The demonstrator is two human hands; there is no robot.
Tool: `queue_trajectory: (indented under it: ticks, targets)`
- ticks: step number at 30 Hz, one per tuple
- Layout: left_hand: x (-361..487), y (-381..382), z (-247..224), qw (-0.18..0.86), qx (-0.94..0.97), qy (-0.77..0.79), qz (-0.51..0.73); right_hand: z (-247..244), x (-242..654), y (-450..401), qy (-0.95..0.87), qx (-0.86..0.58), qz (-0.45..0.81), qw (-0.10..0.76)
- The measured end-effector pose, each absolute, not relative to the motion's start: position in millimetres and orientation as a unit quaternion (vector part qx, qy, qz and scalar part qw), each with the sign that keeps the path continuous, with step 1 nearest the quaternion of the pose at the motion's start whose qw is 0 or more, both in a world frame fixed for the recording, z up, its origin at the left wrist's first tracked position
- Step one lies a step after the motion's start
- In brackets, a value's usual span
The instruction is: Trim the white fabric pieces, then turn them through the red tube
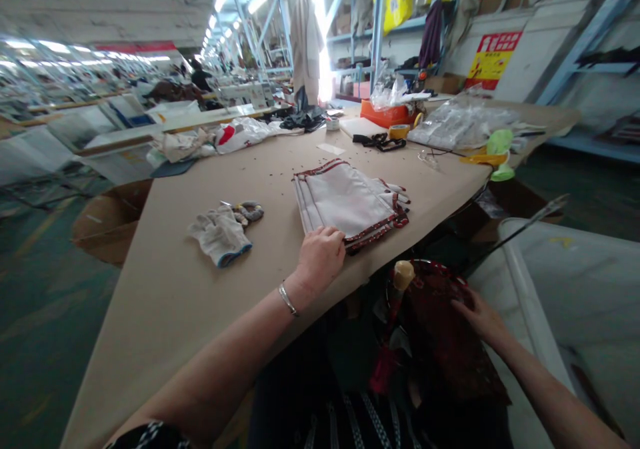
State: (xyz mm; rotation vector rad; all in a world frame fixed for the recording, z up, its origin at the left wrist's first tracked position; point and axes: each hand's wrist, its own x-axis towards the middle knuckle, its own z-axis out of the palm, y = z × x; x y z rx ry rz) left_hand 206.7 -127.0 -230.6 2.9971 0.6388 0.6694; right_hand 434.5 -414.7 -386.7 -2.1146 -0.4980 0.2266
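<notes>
Orange bin point(384, 113) holds clear plastic point(389, 93) near worktop point(165, 315) far edge; your curled left fingers point(334, 234) touch cloths point(345, 199), right fingers point(463, 307) red fabric point(440, 332), grips unclear.

The left hand point(323, 254) touches the stacked white fabric point(345, 199) on the table point(175, 322).

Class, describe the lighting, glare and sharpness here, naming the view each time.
Head view: harsh white glare beside the hanging garment. Head view: deep shadow below the table edge, hiding detail in the dark red fabric. Head view: distant workshop soft, outer edges stretched.
</notes>
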Motion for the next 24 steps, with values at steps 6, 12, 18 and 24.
queue_trajectory:
  ticks: [6, 12, 18, 24]
  targets:
    - [213, -126, -212, 0.005, 0.939, 0.223, 0.263, -253, 389, -327, -0.464, -0.749, -0.112, 0.459]
    - [203, -126, -195, 0.021, 0.920, 0.213, 0.328, -181, 339, -221, -0.636, -0.736, -0.120, 0.199]
    - [176, -124, -198, 0.077, 0.907, 0.208, 0.358, -178, 367, -220, -0.561, -0.805, -0.110, 0.162]
    - [173, -154, -212, 0.473, 0.734, 0.297, 0.387, -189, 324, -292, -0.563, -0.785, -0.124, 0.227]
